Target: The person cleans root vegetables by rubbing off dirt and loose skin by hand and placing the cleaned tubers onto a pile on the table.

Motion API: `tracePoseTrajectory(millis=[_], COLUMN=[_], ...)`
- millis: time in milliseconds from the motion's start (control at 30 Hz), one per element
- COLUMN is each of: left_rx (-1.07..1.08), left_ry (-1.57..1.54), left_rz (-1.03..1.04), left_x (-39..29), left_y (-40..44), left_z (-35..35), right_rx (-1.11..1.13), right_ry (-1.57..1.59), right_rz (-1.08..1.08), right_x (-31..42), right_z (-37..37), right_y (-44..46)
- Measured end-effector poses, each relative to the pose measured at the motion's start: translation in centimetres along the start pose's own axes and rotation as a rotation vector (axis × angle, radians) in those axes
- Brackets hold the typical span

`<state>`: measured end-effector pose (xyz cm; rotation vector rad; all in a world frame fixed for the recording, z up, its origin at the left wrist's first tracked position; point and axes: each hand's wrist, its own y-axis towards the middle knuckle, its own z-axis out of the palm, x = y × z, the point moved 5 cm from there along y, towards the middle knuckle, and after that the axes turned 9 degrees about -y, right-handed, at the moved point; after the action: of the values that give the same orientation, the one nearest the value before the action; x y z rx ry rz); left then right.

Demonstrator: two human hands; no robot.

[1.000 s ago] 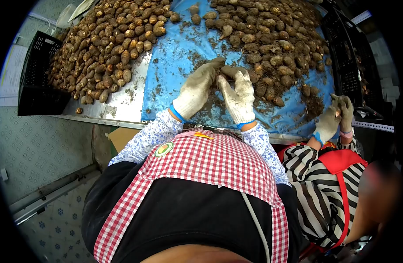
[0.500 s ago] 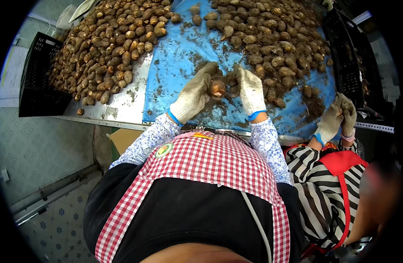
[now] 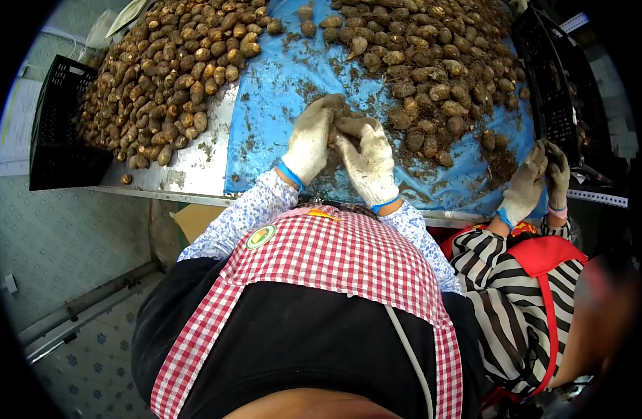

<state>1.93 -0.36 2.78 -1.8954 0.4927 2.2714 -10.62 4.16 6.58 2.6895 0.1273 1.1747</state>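
Note:
Over the soiled blue sheet [image 3: 265, 119], my left hand [image 3: 312, 136], in a dirty white glove, is closed around a brown tuber [image 3: 332, 135], which is mostly hidden. My right hand [image 3: 367, 157], gloved too, meets it from the right with its fingers curled against the same tuber. Cleaner brown tubers [image 3: 174, 77] lie heaped at the left, and rougher, root-covered tubers [image 3: 433, 70] are piled beyond my right hand. Loose soil and root bits lie under and around both hands.
A black crate [image 3: 62, 133] stands at the left table edge, and more black crates [image 3: 551, 84] at the right. A co-worker's gloved hands [image 3: 534, 178] are at the table's right front. The metal table edge [image 3: 160, 196] runs before me.
Half a second ago my hands were apart, with the tuber showing in my left hand. Now my right hand has moved left and closed in on it.

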Motion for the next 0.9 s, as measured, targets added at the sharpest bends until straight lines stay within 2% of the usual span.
tracePoseTrajectory(millis=[67, 100, 133, 167, 200, 267, 300, 333, 367, 400, 433, 500, 533, 633, 667, 700, 733, 833, 900], left_rx=[0.052, 0.033, -0.093, -0.067, -0.041, -0.108, -0.070, -0.032, 0.006, -0.057, -0.121, -0.252, -0.231, -0.143, -0.011, 0.030, 0.118, 0.033, -0.095], left_ry=[0.277, -0.240, -0.760, -0.565, -0.371, -0.516, -0.496, -0.475, -0.452, -0.594, -0.747, -1.055, -1.386, -1.105, -0.616, -0.131, 0.221, -0.229, -0.549], left_rz=[0.122, -0.093, -0.282, -0.178, -0.075, -0.211, -0.197, -0.186, -0.173, -0.170, -0.220, -0.321, -0.362, -0.321, -0.161, 0.020, 0.184, -0.061, -0.282], left_x=[1.1, 0.7, 0.3, 0.5, 1.2, -2.0, -1.7, -1.3, -1.0, -0.9, -0.4, 0.5, 0.2, -1.4, -1.9, -2.9, -4.2, -4.3, -3.5], left_y=[0.7, 1.0, 1.1, 1.3, 1.5, 1.4, 1.3, 1.1, 0.9, 0.8, 1.0, 1.2, 0.8, -0.1, 0.1, 0.3, 0.0, 0.0, 0.4], left_z=[-0.9, -0.3, 0.2, -0.2, -0.7, 0.6, 0.9, 1.2, 1.4, 1.8, 1.6, 1.3, 1.4, 1.4, 1.4, 1.4, 1.3, 2.2, 2.5], right_rx=[-0.088, -0.070, -0.084, -0.099, -0.048, 0.012, 0.043, -0.003, -0.006, -0.010, -0.013, -0.035, -0.049, -0.072, -0.086, -0.097, -0.150, -0.151, -0.201], right_ry=[0.116, 0.597, 0.707, 0.817, 0.734, 0.558, 0.468, 0.040, 0.144, 0.250, 0.357, 0.367, 0.370, 0.451, 0.458, 0.463, 0.398, 0.254, -0.039], right_rz=[0.026, 0.148, 0.242, 0.337, 0.494, 0.298, 0.204, 0.144, 0.162, 0.177, 0.190, 0.217, 0.217, 0.225, 0.206, 0.188, 0.104, 0.027, -0.133], right_x=[-2.3, -2.6, -2.9, -2.9, -1.9, -3.8, -3.2, -2.4, -2.4, -2.5, -2.4, -2.3, -2.4, -2.1, -2.3, -2.5, -2.6, -1.5, -0.4], right_z=[1.3, 1.5, 0.8, -0.1, -1.0, 1.3, 1.5, 0.2, 0.4, 0.7, 0.9, 0.6, 0.6, 0.1, 0.0, 0.1, 0.4, -0.1, -0.8], right_y=[-0.2, 0.2, 0.2, 0.1, 0.2, 0.5, 0.8, 0.6, 0.5, 0.5, 0.6, 0.5, 0.4, 0.2, 0.2, 0.0, -0.1, -0.2, -0.3])
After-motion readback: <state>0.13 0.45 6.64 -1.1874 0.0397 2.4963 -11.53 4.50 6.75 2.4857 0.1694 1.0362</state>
